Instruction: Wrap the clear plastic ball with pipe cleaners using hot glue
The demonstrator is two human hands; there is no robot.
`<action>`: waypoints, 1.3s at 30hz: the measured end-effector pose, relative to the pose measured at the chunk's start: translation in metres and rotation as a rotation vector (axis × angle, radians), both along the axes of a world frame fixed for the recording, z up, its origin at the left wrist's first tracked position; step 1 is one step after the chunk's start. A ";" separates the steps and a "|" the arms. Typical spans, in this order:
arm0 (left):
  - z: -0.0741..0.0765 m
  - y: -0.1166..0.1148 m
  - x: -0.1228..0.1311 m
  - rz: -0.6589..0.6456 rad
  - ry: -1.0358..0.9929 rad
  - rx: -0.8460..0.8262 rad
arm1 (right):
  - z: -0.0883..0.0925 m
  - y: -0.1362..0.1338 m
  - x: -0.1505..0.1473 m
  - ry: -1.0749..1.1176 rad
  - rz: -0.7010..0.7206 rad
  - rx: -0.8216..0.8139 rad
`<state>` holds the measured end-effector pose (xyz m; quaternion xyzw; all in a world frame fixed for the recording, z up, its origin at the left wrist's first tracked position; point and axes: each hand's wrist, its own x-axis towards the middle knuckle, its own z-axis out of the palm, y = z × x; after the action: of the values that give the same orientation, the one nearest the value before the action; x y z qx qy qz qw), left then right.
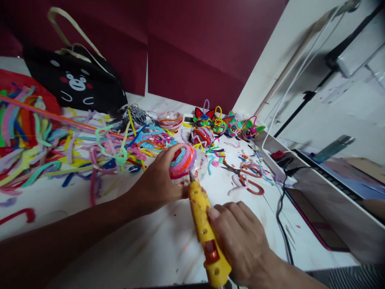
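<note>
My left hand (161, 174) is closed around a clear round ball (182, 162), partly covered with coiled pipe cleaners in pink, orange, blue and red. The ball's right side is bare and see-through. In my right hand (240, 237) is a yellow hot glue gun (203, 220), its metal nozzle pointing up and away from me. The nozzle tip is at the ball's lower right edge; whether it touches cannot be made out. Just beyond the ball sits another pipe-cleaner-wrapped ball (203, 136). Scissors (243, 172) with orange-brown handles lie to the right.
Loose pipe cleaners (75, 152) cover the table's left side. A black bag (75, 82) stands behind them. Several colourful cat-like ornaments (219, 125) line the back, near a clear bowl-shaped half (170, 119). At right are a black cable (281, 208) and a dark tablet-like device (315, 220).
</note>
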<state>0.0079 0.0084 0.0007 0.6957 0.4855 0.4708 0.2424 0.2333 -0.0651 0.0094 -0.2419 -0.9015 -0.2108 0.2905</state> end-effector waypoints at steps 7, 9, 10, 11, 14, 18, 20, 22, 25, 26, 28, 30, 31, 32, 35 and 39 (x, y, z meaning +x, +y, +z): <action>0.003 -0.001 0.001 0.004 0.031 -0.031 | 0.000 0.001 -0.002 0.005 0.009 0.015; 0.004 -0.002 0.001 0.007 0.037 -0.035 | 0.000 0.002 -0.003 0.011 0.011 0.010; 0.004 -0.002 0.002 0.010 0.040 -0.037 | 0.000 0.002 -0.003 0.008 0.006 0.011; 0.004 -0.002 0.002 0.012 0.041 -0.039 | 0.001 0.002 -0.003 0.004 0.001 0.015; 0.004 -0.002 0.002 0.011 0.043 -0.029 | 0.002 0.001 -0.002 -0.010 -0.004 0.012; 0.003 -0.001 0.001 0.013 0.045 -0.018 | 0.002 0.000 0.000 -0.027 -0.002 -0.017; 0.003 -0.001 0.001 0.023 0.047 -0.015 | 0.001 -0.001 0.001 -0.031 0.010 -0.023; 0.003 -0.002 0.001 0.040 0.052 -0.010 | 0.000 -0.001 0.001 -0.026 0.021 -0.025; 0.005 -0.003 0.002 0.055 0.073 0.001 | -0.001 0.000 0.001 -0.012 0.013 -0.016; 0.006 -0.003 0.002 0.056 0.080 0.003 | -0.001 0.000 0.000 -0.011 0.008 -0.005; 0.006 -0.004 0.003 0.055 0.088 0.012 | -0.001 0.001 -0.001 -0.011 -0.001 0.015; 0.005 -0.003 0.003 0.060 0.092 0.030 | 0.000 0.000 -0.003 -0.012 -0.010 0.027; 0.005 -0.003 0.003 0.064 0.094 0.041 | 0.001 0.000 -0.004 -0.010 -0.014 0.030; 0.004 -0.003 0.003 0.069 0.097 0.049 | 0.002 -0.001 -0.005 -0.008 -0.016 0.032; 0.005 -0.003 0.004 0.095 0.109 0.037 | 0.003 -0.002 -0.007 0.001 -0.013 0.045; 0.011 -0.005 0.005 0.109 0.151 -0.011 | -0.001 -0.002 -0.007 0.009 -0.034 0.048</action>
<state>0.0131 0.0032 0.0115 0.7002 0.5422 0.4270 0.1829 0.2267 -0.0674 0.0084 -0.2510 -0.8906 -0.2361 0.2967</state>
